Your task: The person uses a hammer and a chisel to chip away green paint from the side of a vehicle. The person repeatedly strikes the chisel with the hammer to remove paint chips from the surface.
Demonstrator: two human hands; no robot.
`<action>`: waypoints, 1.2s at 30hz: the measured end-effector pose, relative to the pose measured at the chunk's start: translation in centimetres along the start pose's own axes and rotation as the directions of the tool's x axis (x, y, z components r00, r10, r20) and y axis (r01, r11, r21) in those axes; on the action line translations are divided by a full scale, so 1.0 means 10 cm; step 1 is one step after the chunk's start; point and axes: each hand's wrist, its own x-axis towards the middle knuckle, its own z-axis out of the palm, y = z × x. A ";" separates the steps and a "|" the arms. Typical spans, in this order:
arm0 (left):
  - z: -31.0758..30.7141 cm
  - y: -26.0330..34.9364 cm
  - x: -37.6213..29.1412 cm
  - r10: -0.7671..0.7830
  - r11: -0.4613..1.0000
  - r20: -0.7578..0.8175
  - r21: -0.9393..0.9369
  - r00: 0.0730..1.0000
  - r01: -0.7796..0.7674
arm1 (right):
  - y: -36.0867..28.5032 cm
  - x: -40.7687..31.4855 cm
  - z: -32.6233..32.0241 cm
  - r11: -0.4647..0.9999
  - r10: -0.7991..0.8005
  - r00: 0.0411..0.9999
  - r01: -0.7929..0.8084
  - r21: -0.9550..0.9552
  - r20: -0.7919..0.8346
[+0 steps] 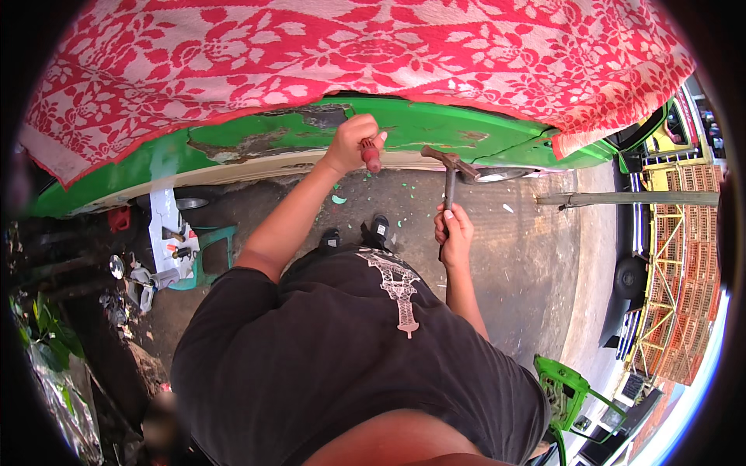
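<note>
My left hand (pixel 354 141) grips a red-handled tool (pixel 370 156), probably a screwdriver or chisel, against the green car body panel (pixel 419 125); its working end is hidden. To the right, my right hand (pixel 456 233) holds a hammer (pixel 450 169) by its handle, with the rusty head raised near the lower edge of the panel. Paint on the panel is flaked off in rough brown and grey patches (pixel 245 145). A red and white floral cloth (pixel 373 52) is draped over the upper part of the car.
Green paint chips (pixel 338 199) lie on the ground by my shoes. At the left stands a green plastic stool (pixel 215 256) beside a board with tools (pixel 163 215). A pole (pixel 629 198) juts in at the right, near a truck with brick-coloured crates (pixel 688 262). A green car door (pixel 562 393) is at lower right.
</note>
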 end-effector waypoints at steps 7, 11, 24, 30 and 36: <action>0.01 -0.02 0.00 0.003 1.000 -0.022 0.006 1.000 -0.003 | -0.02 -0.03 -0.01 1.000 -0.001 1.000 0.001 -0.019 -0.003; 0.01 0.01 0.02 -0.022 1.000 -0.042 -0.001 0.999 0.022 | -0.02 -0.03 -0.01 1.000 -0.003 1.000 0.003 -0.019 0.005; 0.05 0.03 0.15 -0.155 0.988 -0.069 -0.020 0.986 0.154 | -0.43 -0.26 0.31 0.714 -0.559 0.809 0.581 -0.390 0.181; 0.03 0.06 0.19 -0.157 0.987 -0.044 -0.025 0.987 0.156 | -0.59 -0.17 0.62 0.540 -0.459 0.837 0.529 -0.655 0.298; 0.06 0.02 0.19 -0.146 0.989 -0.075 -0.050 0.986 0.142 | -0.41 -0.18 0.57 0.506 -0.642 0.719 0.658 -0.557 0.266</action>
